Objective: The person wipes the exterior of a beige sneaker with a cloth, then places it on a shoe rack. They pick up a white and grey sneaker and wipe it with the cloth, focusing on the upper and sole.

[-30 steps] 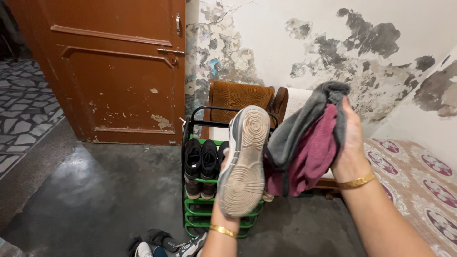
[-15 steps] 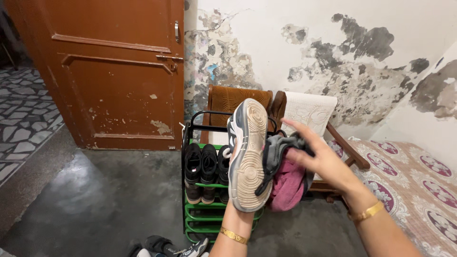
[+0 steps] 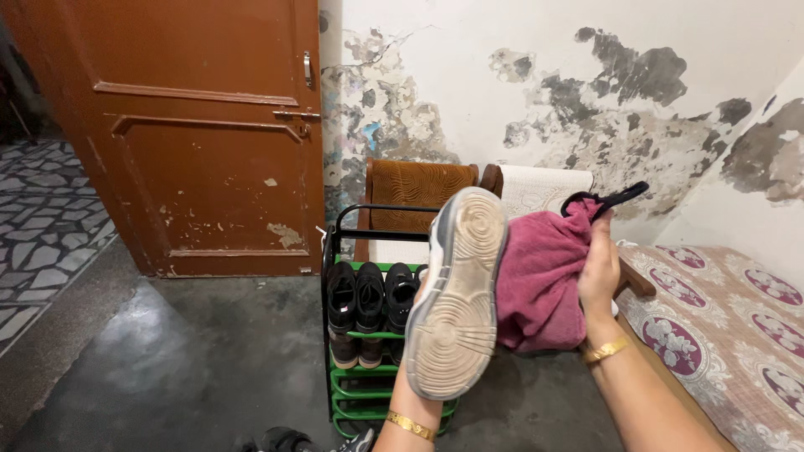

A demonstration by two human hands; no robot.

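You hold one shoe up in front of you, and one maroon cloth pressed against its right side. The shoe's pale, worn sole faces you; its long axis runs nearly upright, leaning right at the top, though which end is the toe is hard to tell. Your left hand is almost wholly hidden behind the shoe, so its grasp is felt rather than seen; only the wrist with a gold bangle shows. Your right hand is clenched around the cloth, a dark strip of which sticks out above your fingers. Behind the shoe stands one green shoe rack with three dark shoes visible on its top shelf; lower shelves are partly blocked. Two wooden chairs stand behind it
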